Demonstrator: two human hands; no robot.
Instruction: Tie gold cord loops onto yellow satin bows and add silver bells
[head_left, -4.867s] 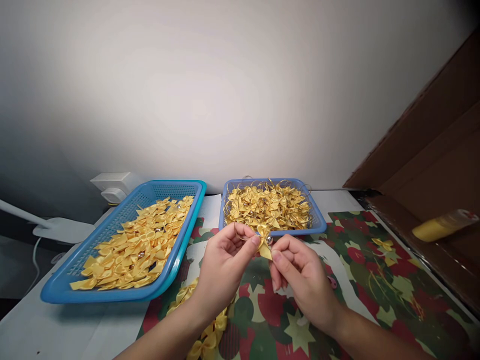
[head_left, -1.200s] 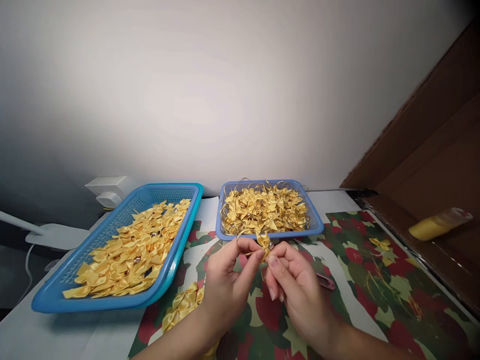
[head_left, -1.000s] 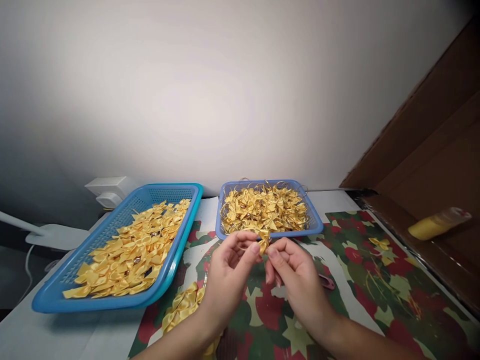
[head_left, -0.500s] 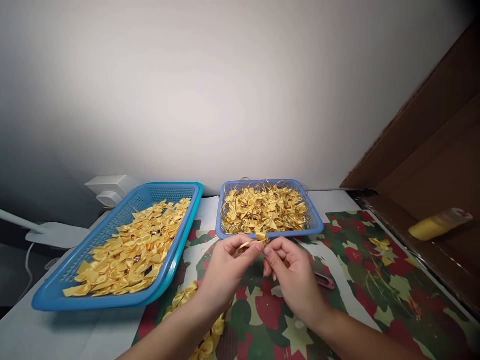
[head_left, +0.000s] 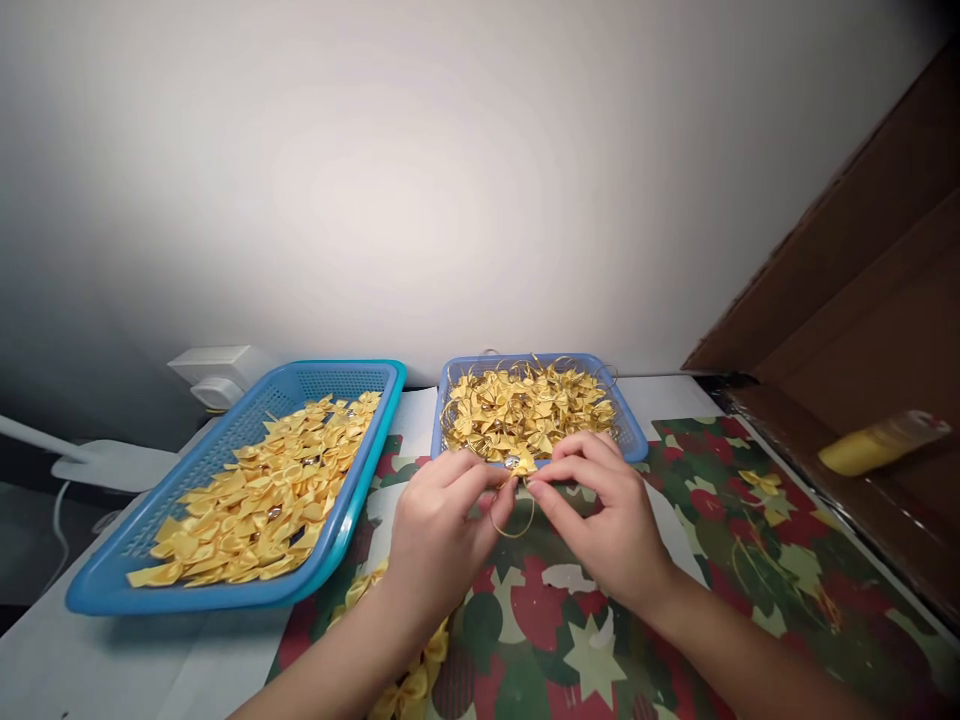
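A small yellow ribbon bow (head_left: 525, 465) with a shiny silvery bit on it is held up between my hands, in front of the smaller basket. My left hand (head_left: 448, 510) pinches the bow's left side between thumb and fingers. From the other side, my right hand (head_left: 609, 525) closes thumb and forefinger at the bow's right edge; its other fingers are lifted. A thin gold cord (head_left: 516, 534) hangs in a loop below the bow. Fingertips hide part of the bow and where the cord meets it.
A blue basket (head_left: 112, 598) full of yellow bows stands on the left. Behind my hands, a smaller blue basket (head_left: 637, 450) holds bows with gold cords. More bows (head_left: 411, 690) lie under my left forearm. A loose bow (head_left: 760, 482) and a yellow tube (head_left: 877, 447) are at right.
The bow has turned in my fingers and its cord loop now hangs below. My right hand's fingers have risen and spread. The pink clip beside my right hand is now hidden.
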